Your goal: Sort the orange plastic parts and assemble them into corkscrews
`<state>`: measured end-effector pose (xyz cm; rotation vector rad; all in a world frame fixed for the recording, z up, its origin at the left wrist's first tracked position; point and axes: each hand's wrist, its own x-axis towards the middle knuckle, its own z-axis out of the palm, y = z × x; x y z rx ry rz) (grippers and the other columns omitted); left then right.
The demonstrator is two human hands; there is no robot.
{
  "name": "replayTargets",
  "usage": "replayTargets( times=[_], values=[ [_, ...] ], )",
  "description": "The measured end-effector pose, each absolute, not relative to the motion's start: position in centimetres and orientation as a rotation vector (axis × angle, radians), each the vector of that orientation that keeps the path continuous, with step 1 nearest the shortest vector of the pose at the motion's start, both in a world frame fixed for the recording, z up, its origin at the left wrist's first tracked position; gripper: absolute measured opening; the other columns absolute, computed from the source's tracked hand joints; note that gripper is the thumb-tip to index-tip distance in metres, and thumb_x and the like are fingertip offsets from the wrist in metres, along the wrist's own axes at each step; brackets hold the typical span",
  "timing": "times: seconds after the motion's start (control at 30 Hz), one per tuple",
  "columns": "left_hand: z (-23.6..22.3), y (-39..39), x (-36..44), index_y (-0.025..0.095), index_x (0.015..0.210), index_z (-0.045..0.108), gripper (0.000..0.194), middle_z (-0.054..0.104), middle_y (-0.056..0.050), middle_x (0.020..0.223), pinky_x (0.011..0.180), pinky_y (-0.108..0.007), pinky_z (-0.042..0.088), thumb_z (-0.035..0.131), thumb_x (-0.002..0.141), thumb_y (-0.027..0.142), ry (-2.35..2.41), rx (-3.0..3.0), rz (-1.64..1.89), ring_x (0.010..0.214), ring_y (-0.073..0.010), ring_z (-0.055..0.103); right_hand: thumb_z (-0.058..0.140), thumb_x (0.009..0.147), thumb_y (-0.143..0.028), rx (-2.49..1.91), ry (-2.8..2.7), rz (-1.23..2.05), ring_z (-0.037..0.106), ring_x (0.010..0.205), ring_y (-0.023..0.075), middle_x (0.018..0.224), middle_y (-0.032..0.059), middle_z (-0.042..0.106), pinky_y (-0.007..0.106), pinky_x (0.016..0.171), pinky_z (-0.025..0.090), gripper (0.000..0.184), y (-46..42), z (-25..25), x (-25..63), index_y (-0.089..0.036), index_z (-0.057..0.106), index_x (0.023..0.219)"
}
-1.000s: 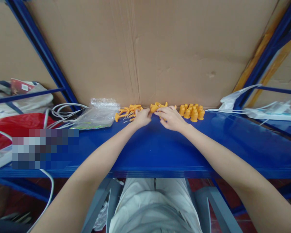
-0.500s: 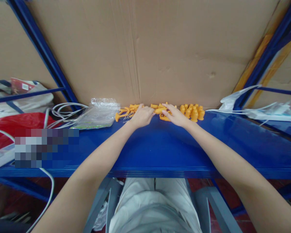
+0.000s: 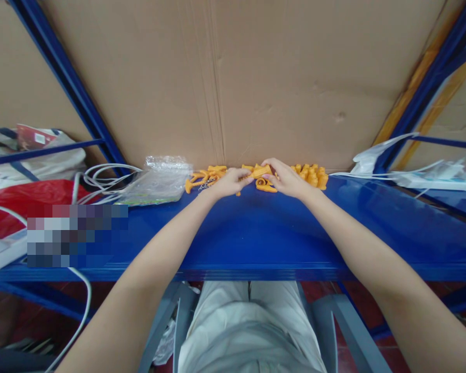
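My right hand (image 3: 286,178) is closed on an orange bottle-shaped plastic piece (image 3: 262,171), held just above the table near the cardboard. My left hand (image 3: 233,182) meets its narrow end with thumb and fingers pinched; what lies between them is mostly hidden. Beneath the held piece lies an orange curved piece (image 3: 265,186) with a round ring. Left of my left hand are orange hook-shaped pieces (image 3: 198,180) and a little heap of thin metal bits (image 3: 207,185), too small to make out. Several upright orange bottle-shaped pieces (image 3: 315,177) stand in a group beyond my right wrist.
The blue metal table (image 3: 252,233) ends at a cardboard wall (image 3: 275,93). A clear plastic bag (image 3: 159,181) and coiled white cables (image 3: 108,181) lie to the left. At the right are a white power strip (image 3: 435,180) and a blue post (image 3: 419,98).
The orange piece between my hands has tilted, its wide end rising toward my right fingers. My right hand has lifted and curled round it; my left hand has turned, with its thumb now showing.
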<state>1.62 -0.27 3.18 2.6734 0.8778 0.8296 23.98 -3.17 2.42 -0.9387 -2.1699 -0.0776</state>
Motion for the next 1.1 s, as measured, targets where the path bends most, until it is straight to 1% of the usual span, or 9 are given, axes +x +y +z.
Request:
replayTargets(
  times=[0.13, 0.27, 0.33, 0.4, 0.5, 0.6, 0.73, 0.93, 1.1],
  values=[
    [3.8, -0.5, 1.0, 0.017, 0.075, 0.058, 0.039, 0.048, 0.003, 0.062, 0.057, -0.023, 0.04, 0.06, 0.088, 0.054, 0.768, 2.378, 0.703, 0.056, -0.0098, 0.047, 0.047, 0.096, -0.034, -0.927, -2.193, -0.068, 0.058, 0.099, 0.0222, 0.114, 0.0115, 0.063, 0.035, 0.087, 0.046, 0.026, -3.6, 2.8, 23.8, -0.02, 0.053, 0.117],
    [4.1, -0.8, 0.5, 0.014, 0.089, 0.068, 0.035, 0.056, 0.0, 0.065, 0.058, -0.024, 0.043, 0.058, 0.089, 0.048, 0.823, 2.333, 0.603, 0.058, -0.0113, 0.051, 0.048, 0.097, -0.043, -0.923, -2.184, 0.11, 0.059, 0.09, 0.0199, 0.105, 0.0087, 0.064, 0.032, 0.081, 0.047, 0.031, -3.0, 2.3, 23.8, -0.019, 0.053, 0.115],
    [3.9, -0.9, 0.7, 0.014, 0.089, 0.069, 0.033, 0.061, -0.002, 0.069, 0.066, -0.029, 0.047, 0.053, 0.092, 0.043, 0.914, 2.474, 0.615, 0.063, -0.0144, 0.056, 0.05, 0.095, -0.048, -0.937, -2.181, 0.197, 0.06, 0.088, 0.0197, 0.101, 0.0084, 0.065, 0.032, 0.079, 0.048, 0.035, -2.5, 1.9, 24.1, -0.019, 0.055, 0.114],
    [3.5, -1.1, 1.1, 0.015, 0.088, 0.07, 0.03, 0.067, -0.006, 0.077, 0.085, -0.04, 0.049, 0.048, 0.095, 0.035, 1.007, 2.731, 0.697, 0.076, -0.0193, 0.062, 0.053, 0.094, -0.051, -0.973, -2.178, 0.251, 0.062, 0.089, 0.0209, 0.103, 0.0096, 0.067, 0.034, 0.08, 0.049, 0.037, -2.3, 1.7, 24.3, -0.018, 0.059, 0.111],
    [2.8, -1.4, 1.9, 0.018, 0.095, 0.07, 0.028, 0.071, -0.009, 0.091, 0.109, -0.057, 0.033, 0.043, 0.096, 0.024, 1.057, 3.113, 0.856, 0.097, -0.0252, 0.063, 0.055, 0.093, -0.048, -1.042, -2.197, 0.234, 0.064, 0.1, 0.0246, 0.111, 0.0119, 0.07, 0.039, 0.088, 0.05, 0.035, -2.3, 1.6, 24.5, -0.018, 0.066, 0.108],
    [2.2, -1.7, 2.4, 0.019, 0.105, 0.07, 0.032, 0.07, -0.01, 0.094, 0.116, -0.061, 0.021, 0.039, 0.095, 0.016, 1.024, 3.307, 0.903, 0.104, -0.0264, 0.06, 0.056, 0.093, -0.04, -1.073, -2.267, 0.159, 0.064, 0.108, 0.027, 0.118, 0.0122, 0.071, 0.044, 0.096, 0.048, 0.032, -2.5, 1.7, 24.1, -0.019, 0.069, 0.114],
    [2.0, -1.8, 2.6, 0.019, 0.107, 0.068, 0.033, 0.071, -0.011, 0.097, 0.113, -0.058, 0.025, 0.039, 0.093, 0.013, 1.025, 3.355, 0.91, 0.103, -0.0269, 0.06, 0.055, 0.093, -0.032, -1.138, -2.317, -0.042, 0.065, 0.109, 0.0274, 0.118, 0.0111, 0.072, 0.044, 0.096, 0.046, 0.032, -2.8, 1.9, 23.5, -0.021, 0.069, 0.12],
    [2.3, -1.7, 3.0, 0.016, 0.092, 0.07, 0.028, 0.073, -0.011, 0.092, 0.101, -0.052, 0.036, 0.043, 0.095, 0.023, 1.138, 3.089, 0.882, 0.093, -0.0261, 0.063, 0.049, 0.097, -0.025, -1.2, -2.331, -0.507, 0.06, 0.109, 0.03, 0.112, 0.0162, 0.071, 0.044, 0.094, 0.034, 0.028, -4.2, 2.5, 22.7, -0.016, 0.066, 0.118],
    [2.9, -1.2, 3.1, 0.015, 0.09, 0.07, 0.031, 0.066, -0.003, 0.074, 0.073, -0.031, 0.044, 0.046, 0.096, 0.034, 1.03, 2.53, 0.804, 0.07, -0.0166, 0.059, 0.04, 0.1, -0.018, -1.122, -2.323, -0.739, 0.056, 0.105, 0.0279, 0.108, 0.0137, 0.07, 0.046, 0.098, 0.028, 0.027, -4.7, 2.7, 22.4, -0.018, 0.064, 0.111]
  ],
)
